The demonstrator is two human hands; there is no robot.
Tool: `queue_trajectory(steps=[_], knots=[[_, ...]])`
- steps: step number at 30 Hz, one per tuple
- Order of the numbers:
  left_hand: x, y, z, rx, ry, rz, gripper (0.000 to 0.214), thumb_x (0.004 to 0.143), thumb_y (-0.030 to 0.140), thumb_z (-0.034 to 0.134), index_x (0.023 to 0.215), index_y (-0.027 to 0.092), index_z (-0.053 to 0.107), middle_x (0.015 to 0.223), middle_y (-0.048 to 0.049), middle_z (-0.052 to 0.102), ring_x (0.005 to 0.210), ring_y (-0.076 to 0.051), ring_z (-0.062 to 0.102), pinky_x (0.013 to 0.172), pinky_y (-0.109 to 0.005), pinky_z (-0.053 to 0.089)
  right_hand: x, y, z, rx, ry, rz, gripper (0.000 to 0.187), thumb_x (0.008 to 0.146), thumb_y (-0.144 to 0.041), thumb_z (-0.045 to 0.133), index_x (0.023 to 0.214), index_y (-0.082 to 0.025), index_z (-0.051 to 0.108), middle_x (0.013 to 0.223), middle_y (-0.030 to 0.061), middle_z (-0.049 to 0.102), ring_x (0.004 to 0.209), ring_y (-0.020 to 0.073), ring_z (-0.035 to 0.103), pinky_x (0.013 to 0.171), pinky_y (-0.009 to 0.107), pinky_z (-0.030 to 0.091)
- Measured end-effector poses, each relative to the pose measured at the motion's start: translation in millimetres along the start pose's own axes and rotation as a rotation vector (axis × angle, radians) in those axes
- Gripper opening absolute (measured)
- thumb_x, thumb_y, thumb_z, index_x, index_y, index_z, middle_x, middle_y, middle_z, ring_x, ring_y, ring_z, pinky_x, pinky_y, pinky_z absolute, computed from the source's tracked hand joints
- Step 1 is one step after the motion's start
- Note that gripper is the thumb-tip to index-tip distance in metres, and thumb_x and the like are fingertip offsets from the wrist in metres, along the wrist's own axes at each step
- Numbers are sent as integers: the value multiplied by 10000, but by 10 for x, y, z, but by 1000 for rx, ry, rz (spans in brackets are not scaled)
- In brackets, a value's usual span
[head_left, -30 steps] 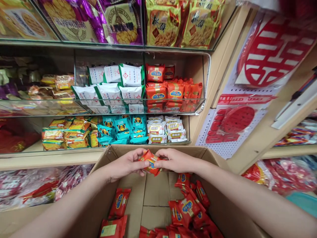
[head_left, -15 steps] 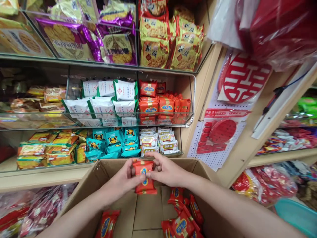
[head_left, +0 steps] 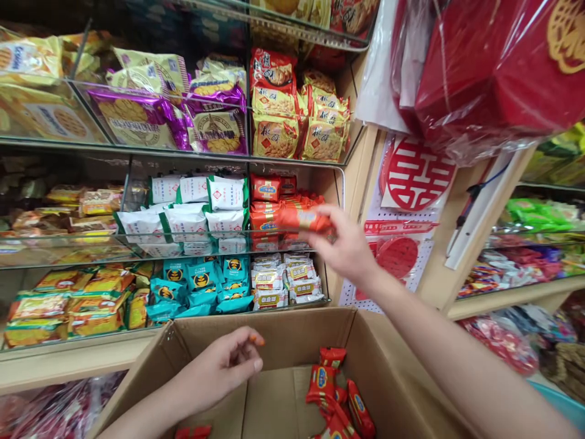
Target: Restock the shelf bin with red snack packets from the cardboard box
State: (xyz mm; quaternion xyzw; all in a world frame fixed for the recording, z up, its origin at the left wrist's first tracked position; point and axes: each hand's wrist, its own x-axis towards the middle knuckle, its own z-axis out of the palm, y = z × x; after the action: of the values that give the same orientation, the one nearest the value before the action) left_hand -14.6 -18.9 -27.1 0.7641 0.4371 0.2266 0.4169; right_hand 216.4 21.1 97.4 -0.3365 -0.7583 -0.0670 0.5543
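My right hand (head_left: 345,244) pinches a red snack packet (head_left: 299,218) at its right end, in front of the middle shelf. Behind it, similar red packets (head_left: 265,189) are stacked in the right-hand compartment. Over the cardboard box (head_left: 292,326) hangs my left hand (head_left: 233,363), its fingers curled but apart and nothing in them. Several loose red packets (head_left: 322,384) lie inside the box at the right. Part of another red packet (head_left: 194,432) shows at the bottom left, partly hidden by my left forearm.
White-and-green packets (head_left: 185,219) sit left of the red stack. Teal packets (head_left: 201,277) and silvery-white packets (head_left: 267,277) fill the lower shelf. A clear shelf lip (head_left: 214,247) runs along the front. Red wrapped goods (head_left: 484,67) hang at upper right.
My right hand has lifted the red packet up and right, from above the box to the shelf. My left hand has let go of it and dropped lower. The view has tilted upward.
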Motion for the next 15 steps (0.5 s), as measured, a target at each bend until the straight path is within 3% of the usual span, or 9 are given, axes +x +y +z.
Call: queue_trajectory(steps=[3, 6, 11, 15], knots=[[-18, -118, 33, 274, -143, -59, 199, 747, 278, 493, 903, 179, 566, 744, -10, 586, 683, -165, 536, 625, -268, 421, 533, 250, -6, -246, 74, 85, 235, 738, -213, 553, 965, -160, 533, 934, 62, 595, 863, 193, 537, 767, 327, 418], [-61, -168, 87, 505, -210, -115, 272, 684, 260, 531, 940, 217, 611, 839, -47, 644, 744, -219, 585, 646, -308, 433, 915, 449, 135, -459, -58, 242, 228, 740, -202, 545, 959, -141, 549, 973, 94, 605, 934, 233, 533, 810, 343, 405], [-102, -157, 136, 602, -282, -179, 373, 631, 271, 565, 1000, 265, 618, 887, -59, 674, 839, -276, 594, 695, -361, 456, 1276, 616, 422, -577, -217, 496, 263, 753, -188, 545, 1001, -101, 555, 1086, 152, 572, 1014, 251, 527, 821, 320, 419], [-80, -222, 135, 629, -303, -216, 453, 594, 279, 584, 1046, 267, 611, 968, -86, 659, 902, -306, 586, 743, -403, 462, 1439, 750, 559, -551, -268, 557, 241, 683, -118, 607, 918, -65, 599, 977, 176, 611, 928, 265, 572, 786, 328, 448]])
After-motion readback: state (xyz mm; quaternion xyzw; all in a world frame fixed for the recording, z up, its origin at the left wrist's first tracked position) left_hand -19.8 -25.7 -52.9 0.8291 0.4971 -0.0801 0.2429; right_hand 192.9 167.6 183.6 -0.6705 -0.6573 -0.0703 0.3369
